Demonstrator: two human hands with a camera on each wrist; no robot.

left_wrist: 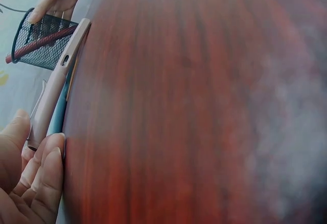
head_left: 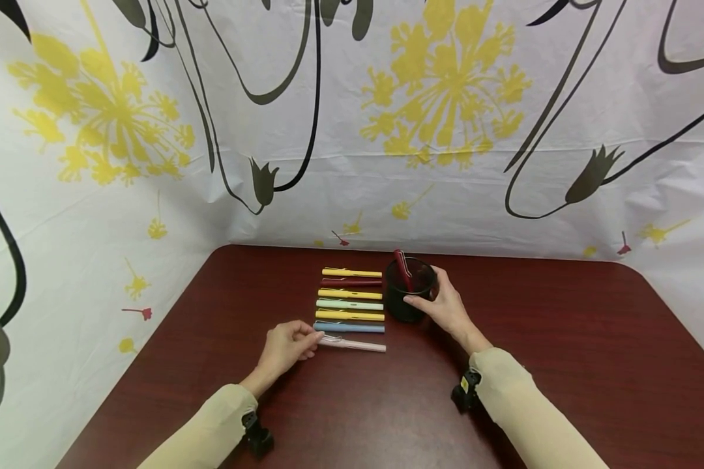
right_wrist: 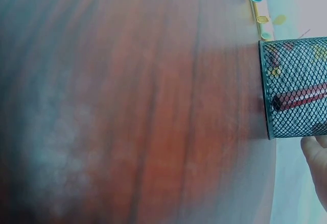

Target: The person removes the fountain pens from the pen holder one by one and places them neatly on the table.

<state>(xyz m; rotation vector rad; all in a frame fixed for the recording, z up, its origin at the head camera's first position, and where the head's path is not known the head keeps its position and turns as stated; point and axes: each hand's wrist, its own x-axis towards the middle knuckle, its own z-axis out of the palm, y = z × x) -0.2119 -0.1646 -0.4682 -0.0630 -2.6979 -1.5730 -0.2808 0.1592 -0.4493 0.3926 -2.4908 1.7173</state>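
My left hand pinches the clip end of a pale pink pen, the nearest in a row of pens. In the left wrist view, the pink pen runs away from between the thumb and fingers. My right hand grips a black mesh pen cup at the row's right end, thumb on the near side and fingers around the right. A dark red pen leans inside the cup and sticks out over its rim. In the right wrist view, the mesh cup hides most of that hand.
Behind the pink pen lie a blue pen, a mint green pen, another dark red pen and several yellow pens, roughly parallel. They lie on a dark reddish wooden table. A patterned white cloth hangs behind it.
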